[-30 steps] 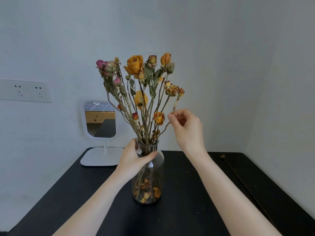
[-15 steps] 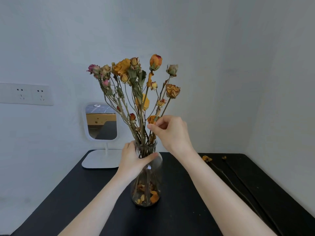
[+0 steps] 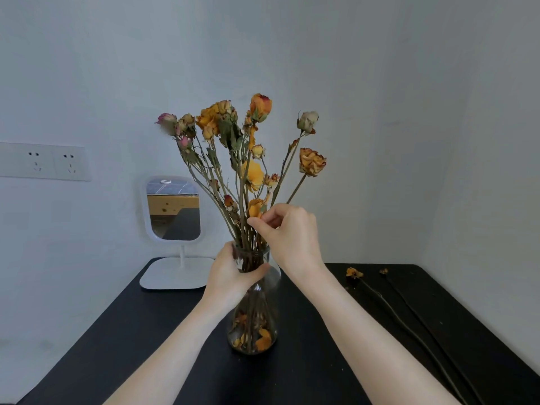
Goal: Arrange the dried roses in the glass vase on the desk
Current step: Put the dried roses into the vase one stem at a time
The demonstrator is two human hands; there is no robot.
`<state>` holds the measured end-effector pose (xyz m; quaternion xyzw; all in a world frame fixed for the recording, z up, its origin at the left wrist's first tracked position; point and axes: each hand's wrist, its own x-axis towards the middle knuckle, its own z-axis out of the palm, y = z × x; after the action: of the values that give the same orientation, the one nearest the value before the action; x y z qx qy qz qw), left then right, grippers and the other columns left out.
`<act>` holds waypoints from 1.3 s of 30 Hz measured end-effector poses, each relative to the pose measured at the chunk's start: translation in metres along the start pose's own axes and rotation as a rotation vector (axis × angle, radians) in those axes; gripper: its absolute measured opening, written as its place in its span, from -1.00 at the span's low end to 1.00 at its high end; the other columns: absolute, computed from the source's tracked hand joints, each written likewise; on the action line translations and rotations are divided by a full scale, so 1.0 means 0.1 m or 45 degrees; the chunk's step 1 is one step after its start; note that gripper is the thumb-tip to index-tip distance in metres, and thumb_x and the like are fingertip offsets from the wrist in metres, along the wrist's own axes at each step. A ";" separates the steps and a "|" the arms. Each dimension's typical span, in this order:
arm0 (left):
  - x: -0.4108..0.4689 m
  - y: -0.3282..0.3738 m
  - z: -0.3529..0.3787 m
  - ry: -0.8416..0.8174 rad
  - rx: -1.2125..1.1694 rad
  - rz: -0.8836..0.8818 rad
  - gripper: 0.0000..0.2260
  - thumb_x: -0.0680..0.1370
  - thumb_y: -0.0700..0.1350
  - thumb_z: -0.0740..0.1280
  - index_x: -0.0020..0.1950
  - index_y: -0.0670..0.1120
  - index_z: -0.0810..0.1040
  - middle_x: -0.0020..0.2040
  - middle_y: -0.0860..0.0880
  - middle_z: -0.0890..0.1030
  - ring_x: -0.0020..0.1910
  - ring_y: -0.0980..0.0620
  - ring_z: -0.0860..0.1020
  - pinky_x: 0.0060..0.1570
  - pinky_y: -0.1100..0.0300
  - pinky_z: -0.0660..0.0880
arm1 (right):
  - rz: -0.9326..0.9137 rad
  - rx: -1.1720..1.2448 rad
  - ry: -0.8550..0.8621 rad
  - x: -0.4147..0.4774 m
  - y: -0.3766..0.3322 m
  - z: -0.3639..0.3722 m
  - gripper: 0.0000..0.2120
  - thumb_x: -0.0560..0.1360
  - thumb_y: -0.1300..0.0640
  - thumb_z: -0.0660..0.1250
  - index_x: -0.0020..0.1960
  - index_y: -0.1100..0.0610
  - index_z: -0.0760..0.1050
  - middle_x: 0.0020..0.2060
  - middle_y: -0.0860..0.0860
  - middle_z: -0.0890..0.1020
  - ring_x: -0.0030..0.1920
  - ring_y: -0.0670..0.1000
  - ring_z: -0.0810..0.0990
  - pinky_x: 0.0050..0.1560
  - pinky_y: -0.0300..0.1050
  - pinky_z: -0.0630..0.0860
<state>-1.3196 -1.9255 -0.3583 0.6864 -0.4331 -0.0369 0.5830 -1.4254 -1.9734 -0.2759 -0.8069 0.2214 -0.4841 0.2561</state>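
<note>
Most dried roses (image 3: 242, 147) stand in the glass vase (image 3: 254, 317), left hand (image 3: 230, 273) gripping its neck, right hand (image 3: 289, 232) pinching one stem; two loose stems (image 3: 380, 299) lie lower right.

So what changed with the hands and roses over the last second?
The right hand moved down and left from an outer stem to pinch stems of the dried roses just above the glass vase, and the heads shifted. The left hand still grips the vase neck; the vase stays on the desk.
</note>
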 end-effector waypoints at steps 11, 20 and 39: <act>-0.02 -0.08 0.02 -0.060 -0.047 0.019 -0.60 0.38 -0.04 0.48 0.15 -0.02 0.42 0.07 0.00 0.52 0.12 0.06 0.47 0.10 0.09 0.49 | -0.041 -0.037 0.018 -0.02 0.03 0.09 -0.86 0.41 0.00 0.42 -0.18 0.08 0.60 -0.36 -0.12 0.55 -0.31 -0.14 0.55 -0.23 -0.26 0.52; -0.04 -0.18 0.05 -0.052 -0.062 -0.010 -0.54 0.39 0.07 0.44 0.20 0.10 0.34 0.17 0.06 0.45 0.18 0.14 0.40 0.10 0.25 0.32 | 0.011 -0.074 0.047 -0.27 0.38 -0.57 -0.91 0.41 0.01 0.41 -0.20 -0.03 0.51 -0.38 -0.15 0.53 -0.27 -0.16 0.51 -0.28 -0.48 0.41; -0.06 -0.19 0.08 -0.005 -0.059 -0.030 -0.61 0.43 0.03 0.42 0.18 0.10 0.35 0.20 0.05 0.46 0.16 0.14 0.38 0.15 0.17 0.28 | 1.141 -0.850 -0.301 -1.18 2.22 -1.60 -0.66 0.45 -0.05 0.38 0.14 0.11 0.51 0.05 0.04 0.60 -0.06 0.02 0.56 -0.17 -0.15 0.41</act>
<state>-1.3169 -1.9286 -0.3790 0.6776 -0.4251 -0.0553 0.5975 -1.6442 -2.1046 -0.4303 -0.7202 0.6527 -0.1383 0.1905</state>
